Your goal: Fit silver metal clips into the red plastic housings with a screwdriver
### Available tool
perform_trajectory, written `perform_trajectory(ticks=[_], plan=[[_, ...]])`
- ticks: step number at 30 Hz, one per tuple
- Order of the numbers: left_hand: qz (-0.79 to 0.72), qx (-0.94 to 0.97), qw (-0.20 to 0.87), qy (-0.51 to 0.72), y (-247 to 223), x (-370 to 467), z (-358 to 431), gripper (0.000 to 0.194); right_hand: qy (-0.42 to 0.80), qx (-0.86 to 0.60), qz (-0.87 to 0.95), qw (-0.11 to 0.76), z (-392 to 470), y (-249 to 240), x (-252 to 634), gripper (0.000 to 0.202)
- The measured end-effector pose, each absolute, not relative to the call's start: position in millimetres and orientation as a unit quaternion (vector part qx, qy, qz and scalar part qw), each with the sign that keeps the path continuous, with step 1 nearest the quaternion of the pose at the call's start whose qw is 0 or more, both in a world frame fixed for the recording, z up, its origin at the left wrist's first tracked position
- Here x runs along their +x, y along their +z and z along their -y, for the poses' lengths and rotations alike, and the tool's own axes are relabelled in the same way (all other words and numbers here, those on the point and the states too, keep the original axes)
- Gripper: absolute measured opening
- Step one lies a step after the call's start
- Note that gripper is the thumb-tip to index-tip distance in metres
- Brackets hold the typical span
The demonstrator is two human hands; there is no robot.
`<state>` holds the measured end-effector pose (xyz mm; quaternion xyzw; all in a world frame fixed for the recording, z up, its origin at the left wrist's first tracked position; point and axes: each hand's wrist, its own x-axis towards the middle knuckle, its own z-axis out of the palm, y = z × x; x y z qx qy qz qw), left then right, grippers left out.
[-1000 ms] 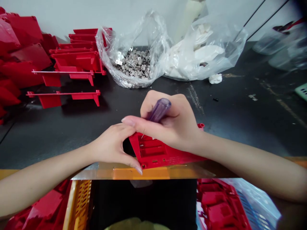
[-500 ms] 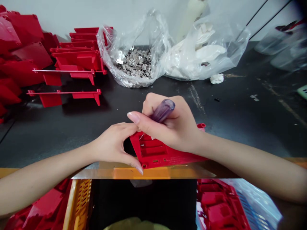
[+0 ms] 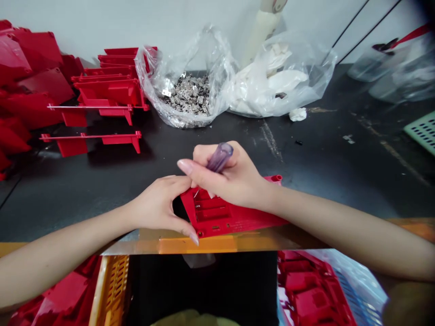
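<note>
A red plastic battery-compartment panel [image 3: 253,222] lies at the table's front edge, with slots and small metal contacts in its recess. My left hand [image 3: 158,203] braces its left end, thumb at the near corner and fingers at the far one. In my right hand [image 3: 243,183] is a screwdriver [image 3: 220,156] with a translucent purple handle, gripped in the fist and tilted. A thin piece of its metal shaft shows at the recess's left end; my fingers hide the tip.
A clear bag of small metal plates [image 3: 192,95] stands behind my hands, beside a bag of white pieces [image 3: 268,93]. Red panels [image 3: 108,93] stand in a row at the left. Below the table edge are a yellow crate [image 3: 115,285] and more red parts [image 3: 309,290].
The view has shifted slightly, so the hands and panel appear a little further left. Both hands keep their hold, and the screwdriver handle looks slightly more upright.
</note>
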<state>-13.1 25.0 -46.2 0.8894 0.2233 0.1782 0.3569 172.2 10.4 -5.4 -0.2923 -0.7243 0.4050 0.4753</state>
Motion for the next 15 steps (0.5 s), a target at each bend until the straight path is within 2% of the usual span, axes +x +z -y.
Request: perform_trajectory(ticks=[8, 15], plan=[[-0.233, 0.896, 0.340, 0.165, -41.8, -12.7, -23.5, 0.071, 0.395, -0.325, 0.704, 0.493, -12.8, -10.2, 172.0, 0.040], [-0.235, 0.897, 0.329, 0.179, -44.4, -12.0, -23.2, 0.063, 0.381, -0.312, 0.719, 0.490, -11.6, -7.0, 171.8, 0.041]])
